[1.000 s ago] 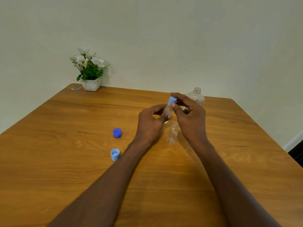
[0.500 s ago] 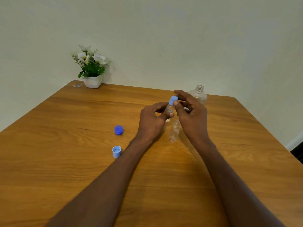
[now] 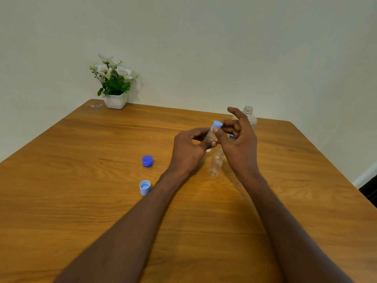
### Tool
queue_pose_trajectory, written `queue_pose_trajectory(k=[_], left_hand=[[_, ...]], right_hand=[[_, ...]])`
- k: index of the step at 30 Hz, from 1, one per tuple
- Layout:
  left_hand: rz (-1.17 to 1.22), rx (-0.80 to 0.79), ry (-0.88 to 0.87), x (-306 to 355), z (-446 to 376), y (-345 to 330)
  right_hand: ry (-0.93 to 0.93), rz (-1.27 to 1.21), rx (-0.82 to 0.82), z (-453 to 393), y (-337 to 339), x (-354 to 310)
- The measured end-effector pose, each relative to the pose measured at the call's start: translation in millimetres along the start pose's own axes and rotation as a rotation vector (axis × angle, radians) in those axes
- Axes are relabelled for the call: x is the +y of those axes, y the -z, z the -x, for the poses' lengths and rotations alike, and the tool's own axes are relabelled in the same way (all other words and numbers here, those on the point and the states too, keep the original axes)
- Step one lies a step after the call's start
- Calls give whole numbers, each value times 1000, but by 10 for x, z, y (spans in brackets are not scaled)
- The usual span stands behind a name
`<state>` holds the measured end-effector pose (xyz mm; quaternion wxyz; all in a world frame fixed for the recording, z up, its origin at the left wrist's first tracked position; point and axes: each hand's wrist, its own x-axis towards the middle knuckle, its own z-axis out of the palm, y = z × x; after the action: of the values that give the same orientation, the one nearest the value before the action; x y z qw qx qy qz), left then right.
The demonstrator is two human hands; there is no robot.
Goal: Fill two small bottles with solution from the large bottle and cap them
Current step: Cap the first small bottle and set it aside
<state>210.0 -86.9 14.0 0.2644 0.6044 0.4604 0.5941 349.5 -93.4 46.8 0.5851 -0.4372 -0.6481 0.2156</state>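
A small clear bottle (image 3: 210,137), mostly hidden by fingers, is held above the counter (image 3: 81,201) in the closed left hand (image 3: 188,152). The right hand (image 3: 237,144) pinches its light-blue cap (image 3: 216,125). A second small bottle (image 3: 215,165) stands beneath; the large bottle (image 3: 249,116) is half hidden behind.

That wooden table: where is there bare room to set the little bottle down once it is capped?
Bare wood lies left of the dark blue cap and light blue cap, and along the right edge. It is crowded around the uncapped small bottle and large bottle.
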Motion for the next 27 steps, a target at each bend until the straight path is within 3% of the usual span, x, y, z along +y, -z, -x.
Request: queue_pose_trajectory(k=[27], left_hand=[[22, -27, 1, -14, -20, 13]], right_hand=[[1, -43, -17, -13, 13, 4]])
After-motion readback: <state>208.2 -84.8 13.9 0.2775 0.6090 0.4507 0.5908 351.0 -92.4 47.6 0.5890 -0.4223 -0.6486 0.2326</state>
